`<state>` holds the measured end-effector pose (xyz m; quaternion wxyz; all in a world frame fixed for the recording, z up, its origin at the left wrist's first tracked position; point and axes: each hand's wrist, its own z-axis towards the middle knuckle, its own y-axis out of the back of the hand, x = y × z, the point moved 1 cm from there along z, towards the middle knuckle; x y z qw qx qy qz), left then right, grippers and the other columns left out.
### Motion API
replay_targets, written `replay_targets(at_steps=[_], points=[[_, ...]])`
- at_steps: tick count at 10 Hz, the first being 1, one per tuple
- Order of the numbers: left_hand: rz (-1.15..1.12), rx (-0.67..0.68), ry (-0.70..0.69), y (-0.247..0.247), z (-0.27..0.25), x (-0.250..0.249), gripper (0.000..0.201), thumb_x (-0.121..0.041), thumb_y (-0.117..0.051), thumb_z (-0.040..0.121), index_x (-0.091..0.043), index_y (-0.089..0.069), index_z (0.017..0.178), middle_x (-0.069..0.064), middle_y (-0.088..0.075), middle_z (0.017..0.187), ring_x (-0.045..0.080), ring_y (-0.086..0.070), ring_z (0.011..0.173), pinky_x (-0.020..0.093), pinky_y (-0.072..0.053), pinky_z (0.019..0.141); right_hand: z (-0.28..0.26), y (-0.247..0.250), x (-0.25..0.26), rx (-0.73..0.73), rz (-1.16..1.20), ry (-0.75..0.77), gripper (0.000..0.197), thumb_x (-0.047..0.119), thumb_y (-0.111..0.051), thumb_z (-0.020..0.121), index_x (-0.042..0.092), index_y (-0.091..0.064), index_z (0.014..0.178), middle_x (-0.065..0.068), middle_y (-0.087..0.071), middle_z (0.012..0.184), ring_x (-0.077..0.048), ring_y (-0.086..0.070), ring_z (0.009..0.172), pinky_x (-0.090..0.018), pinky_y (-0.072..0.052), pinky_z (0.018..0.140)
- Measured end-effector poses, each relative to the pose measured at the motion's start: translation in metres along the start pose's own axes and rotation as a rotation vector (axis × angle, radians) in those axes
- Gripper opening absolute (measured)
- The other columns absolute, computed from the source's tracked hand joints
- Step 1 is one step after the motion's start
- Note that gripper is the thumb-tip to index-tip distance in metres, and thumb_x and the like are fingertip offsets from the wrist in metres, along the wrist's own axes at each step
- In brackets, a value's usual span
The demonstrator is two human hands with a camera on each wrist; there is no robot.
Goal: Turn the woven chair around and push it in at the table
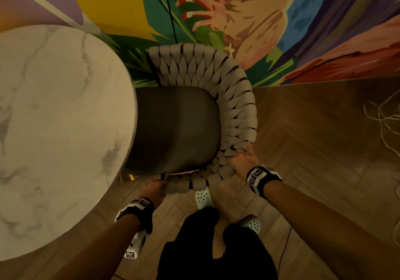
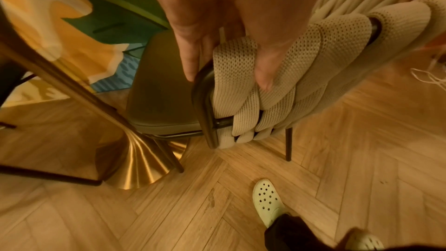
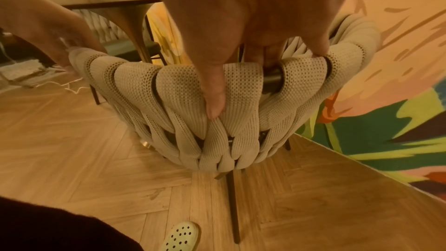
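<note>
Beige woven chair (image 1: 227,97) with dark seat, upright, its open front at the round marble table (image 1: 54,128).

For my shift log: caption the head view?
Both hands grip the woven chair beside the marble table.

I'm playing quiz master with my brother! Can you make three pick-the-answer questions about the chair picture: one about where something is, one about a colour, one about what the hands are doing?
1. Where is the marble table from the woven chair in the head view?
A left
B right
C behind the person

2. What colour is the chair's seat?
A red
B dark grey
C white

3. What are the hands doing?
A hanging free
B both hold the chair's back
C pressing flat on the table

Answers:
1 A, the tabletop fills the left side.
2 B, the cushion looks dark grey.
3 B, the left hand and right hand each have a grip on the woven rim.
</note>
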<state>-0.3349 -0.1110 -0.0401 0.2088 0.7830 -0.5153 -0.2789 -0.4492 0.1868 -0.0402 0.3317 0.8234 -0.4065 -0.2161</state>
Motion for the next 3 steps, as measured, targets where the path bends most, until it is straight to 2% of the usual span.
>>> replay_targets(at_steps=[1,2,3], points=[[-0.06,-0.015,0.002,0.003,-0.006,-0.004,0.032,-0.017,-0.056,0.086,-0.03,-0.06,0.115,0.0,-0.066,0.112,0.023,-0.06,0.102,0.039,-0.051,0.09,-0.005,0.0,0.003,0.011,0.083,-0.01,0.043,0.023,-0.054,0.084,0.033,-0.056,0.125,0.003,-0.047,0.139,-0.025,-0.031,0.137,-0.064,0.001,0.114],[-0.105,-0.043,0.015,0.008,-0.013,-0.01,0.039,-0.009,-0.058,0.084,-0.024,-0.058,0.12,0.006,-0.061,0.12,0.025,-0.057,0.109,0.036,-0.047,0.091,-0.023,0.008,0.003,-0.072,0.359,-0.009,0.052,0.013,-0.052,0.084,0.025,-0.05,0.134,-0.005,-0.038,0.145,-0.028,-0.028,0.139,-0.051,-0.016,0.118],[-0.133,-0.15,0.065,0.002,-0.039,-0.013,0.058,-0.016,-0.065,0.081,-0.022,-0.045,0.135,0.009,-0.047,0.141,0.028,-0.048,0.126,0.039,-0.042,0.105,-0.065,-0.001,0.009,-0.145,0.647,-0.072,0.054,0.006,-0.048,0.088,0.022,-0.046,0.139,-0.008,-0.021,0.156,-0.031,-0.023,0.143,-0.041,-0.029,0.117]])
